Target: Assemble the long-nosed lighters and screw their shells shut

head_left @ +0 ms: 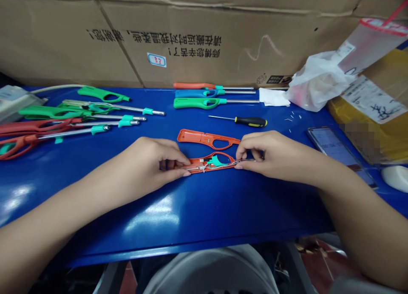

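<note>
An orange lighter half-shell (228, 166) lies open on the blue table, with a teal trigger (217, 161) and small inner parts seated in it. My left hand (162, 160) pinches the shell's left end between thumb and fingers. At the other end my right hand (263, 154) is closed on the thin metal tube (247, 160) where it meets the shell; its fingers partly hide the tube. Just behind, the matching orange cover half (204, 137) rests with its hollow side up, its right tip close to my right fingers.
Behind the work lie a yellow-black screwdriver (251, 121) and several assembled lighters (199, 103). More lighters and parts (54, 112) spread at the left. A phone (341, 154), white mouse (395, 178), plastic bag (318, 79) and drink cup (369, 43) stand right. A cardboard box (127, 30) walls the back.
</note>
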A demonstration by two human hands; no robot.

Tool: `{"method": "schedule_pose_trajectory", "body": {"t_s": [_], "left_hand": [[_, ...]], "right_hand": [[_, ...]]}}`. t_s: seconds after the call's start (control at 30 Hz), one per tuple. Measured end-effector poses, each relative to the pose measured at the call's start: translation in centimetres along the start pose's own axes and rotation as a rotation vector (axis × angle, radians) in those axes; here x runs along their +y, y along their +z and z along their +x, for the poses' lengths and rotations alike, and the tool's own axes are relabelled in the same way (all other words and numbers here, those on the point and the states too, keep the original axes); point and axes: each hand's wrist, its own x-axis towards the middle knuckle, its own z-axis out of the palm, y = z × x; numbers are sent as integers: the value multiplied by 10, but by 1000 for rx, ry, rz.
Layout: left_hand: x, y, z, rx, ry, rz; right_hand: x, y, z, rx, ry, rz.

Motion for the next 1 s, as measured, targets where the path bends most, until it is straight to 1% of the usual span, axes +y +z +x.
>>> {"method": "schedule_pose_trajectory", "body": {"t_s": [0.2,0.33,0.4,0.53,0.67,0.73,0.87,0.93,1.0], "left_hand": [[-1,3,1,30,-57,-65],[1,4,1,37,-27,-53],[2,5,0,54,14,41],[3,8,-4,96,132,296],[2,10,-7,100,162,453],[1,10,-7,111,168,491],[-1,8,-6,116,198,536],[0,7,-6,119,196,545],[1,6,-6,126,174,522]], "right_hand": [[-4,-1,0,-19,-2,15],[-2,0,0,-14,0,-13],[-1,0,1,-1,-7,-32],[-1,1,1,34,-21,-56],[-2,-1,1,43,-23,-25],[0,-2,1,97,-13,0],[9,0,5,321,-22,-96],[13,3,7,354,-22,-144],[16,7,10,336,0,-145]]}}
